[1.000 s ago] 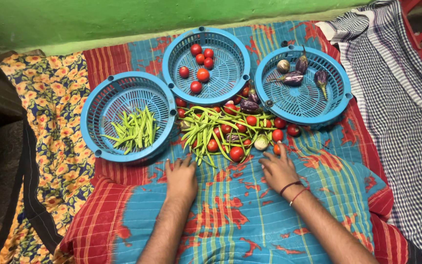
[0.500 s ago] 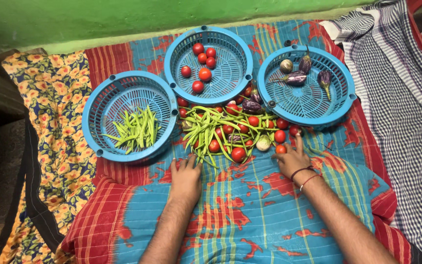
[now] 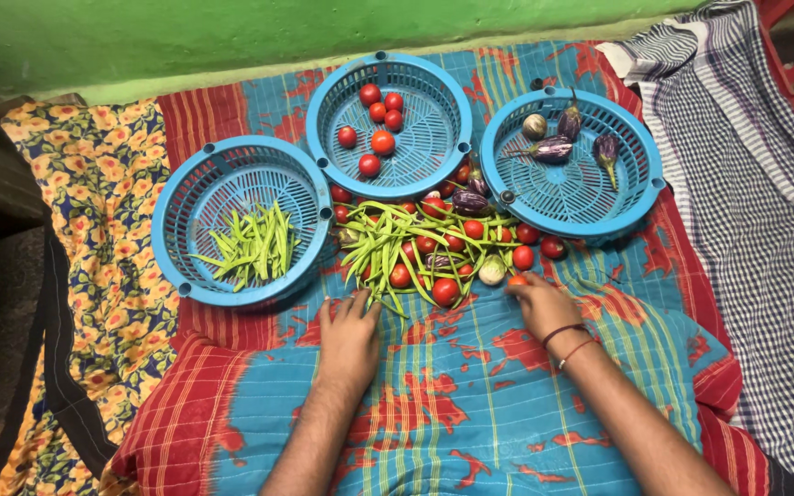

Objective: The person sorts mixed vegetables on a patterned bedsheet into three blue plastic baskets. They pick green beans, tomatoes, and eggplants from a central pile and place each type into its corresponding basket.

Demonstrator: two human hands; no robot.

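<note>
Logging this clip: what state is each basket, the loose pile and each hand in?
Left blue plastic basket: holds green beans only.
Middle blue plastic basket: holds red tomatoes only.
Right blue plastic basket: holds small purple eggplants.
Mixed vegetable pile: unsorted on cloth.
Left hand: touching beans.
Right hand: pinching a tomato.

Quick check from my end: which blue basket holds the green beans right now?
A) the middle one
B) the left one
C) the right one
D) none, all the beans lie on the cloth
B: the left basket holds a bunch of green beans, while the middle basket holds only tomatoes and the right basket holds small eggplants.
</note>
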